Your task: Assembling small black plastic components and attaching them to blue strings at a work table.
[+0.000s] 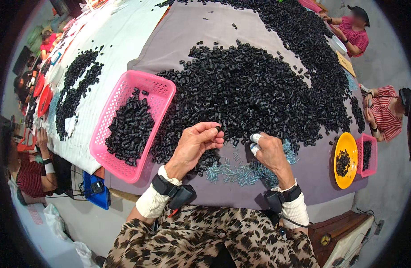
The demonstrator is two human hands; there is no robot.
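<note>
My left hand (pixel 192 146) pinches a small black plastic cap (pixel 219 129) between thumb and forefinger at the near edge of a big heap of similar black caps (pixel 241 89). To its right, my right hand (pixel 273 155) is curled with the fingers drawn together, white wraps covering some fingertips. Whether anything sits in that pinch I cannot make out. Thin, clear-bluish coil springs (pixel 236 173) lie spread below and between both hands. A pink perforated basket (pixel 166 91), partly filled with black parts, stands left of my left hand.
A yellow plate (pixel 351 154) and a smaller pink basket (pixel 374 156), both with black parts, stand at the right table edge. Grey cloth (pixel 169 42) covers the table. Co-workers sit along both sides. A blue bin (pixel 97 196) is below left.
</note>
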